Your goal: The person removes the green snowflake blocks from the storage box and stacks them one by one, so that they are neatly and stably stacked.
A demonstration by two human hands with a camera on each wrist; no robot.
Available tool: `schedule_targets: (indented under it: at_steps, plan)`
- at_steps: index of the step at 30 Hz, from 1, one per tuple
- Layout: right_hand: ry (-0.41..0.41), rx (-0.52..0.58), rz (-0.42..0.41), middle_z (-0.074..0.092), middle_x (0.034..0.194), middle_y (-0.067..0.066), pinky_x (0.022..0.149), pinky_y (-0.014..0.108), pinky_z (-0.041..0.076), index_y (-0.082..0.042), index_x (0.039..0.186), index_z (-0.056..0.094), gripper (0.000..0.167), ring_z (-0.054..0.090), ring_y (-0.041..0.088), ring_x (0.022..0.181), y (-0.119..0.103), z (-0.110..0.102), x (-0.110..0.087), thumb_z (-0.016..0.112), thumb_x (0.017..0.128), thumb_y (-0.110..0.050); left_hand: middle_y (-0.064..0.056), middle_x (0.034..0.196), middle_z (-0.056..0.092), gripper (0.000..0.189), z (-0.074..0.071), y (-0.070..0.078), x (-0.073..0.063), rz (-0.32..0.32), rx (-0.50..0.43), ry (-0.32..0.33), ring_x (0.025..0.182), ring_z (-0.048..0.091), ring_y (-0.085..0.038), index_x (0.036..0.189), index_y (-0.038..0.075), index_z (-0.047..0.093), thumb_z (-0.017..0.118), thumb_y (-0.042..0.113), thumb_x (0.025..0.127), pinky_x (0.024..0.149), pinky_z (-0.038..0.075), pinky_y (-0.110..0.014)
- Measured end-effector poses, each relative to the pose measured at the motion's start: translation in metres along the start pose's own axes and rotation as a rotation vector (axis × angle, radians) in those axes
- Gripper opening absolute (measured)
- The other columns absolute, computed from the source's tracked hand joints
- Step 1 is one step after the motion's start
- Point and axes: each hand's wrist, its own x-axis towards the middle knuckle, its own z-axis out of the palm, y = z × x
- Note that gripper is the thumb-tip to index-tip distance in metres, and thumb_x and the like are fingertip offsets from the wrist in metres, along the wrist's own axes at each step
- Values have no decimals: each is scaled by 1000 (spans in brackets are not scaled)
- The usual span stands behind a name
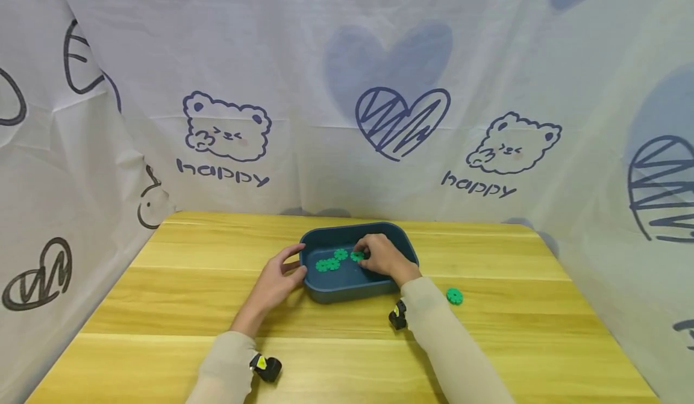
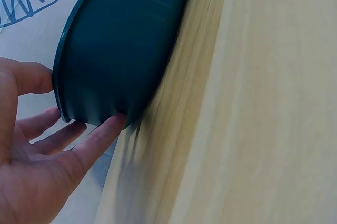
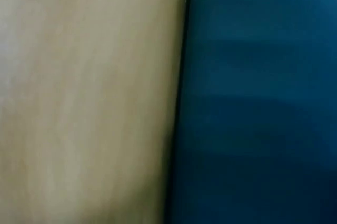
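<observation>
A dark blue-green bin (image 1: 347,295) stands on the wooden table. My left hand (image 1: 279,280) is at its left end, fingers fairly straight; in the left wrist view one finger of that left hand (image 2: 37,176) meets the rim and others touch the outer wall of the bin (image 2: 116,50). Inside the bin, my right hand (image 1: 382,254) pinches a green notched plastic disc (image 1: 356,256) between thumb and fingers. Several like it lie left of that, among them one disc (image 1: 340,254). The right wrist view shows the bin (image 3: 258,77) blurred, and no hand.
Another green disc (image 1: 454,296) lies on the table (image 1: 520,320), right of the bin and beside the right sleeve (image 1: 450,338). Behind the table hangs a pale printed cloth (image 1: 314,151). Wrist cameras (image 1: 265,368) are strapped on both arms.
</observation>
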Motion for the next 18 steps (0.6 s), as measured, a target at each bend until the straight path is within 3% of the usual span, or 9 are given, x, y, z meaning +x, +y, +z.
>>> schedule_targets:
  at_steps: [5, 18]
  plan:
    - [-16, 20, 17, 72, 123, 14, 91, 43, 61, -5, 117, 77, 26, 69, 28, 107, 2, 0, -2, 76, 91, -3, -21, 163, 38, 55, 2, 1, 1, -10, -7, 4, 143, 49, -47, 154, 1, 43, 58, 3, 101, 105, 58, -46]
    - [-48, 30, -24, 72, 113, 12, 86, 36, 62, -4, 117, 75, 25, 69, 23, 98, 3, 0, -1, 72, 93, 2, -23, 163, 37, 55, 3, 4, -3, -1, 2, 4, 142, 49, -48, 154, 1, 43, 57, 2, 101, 104, 58, -43]
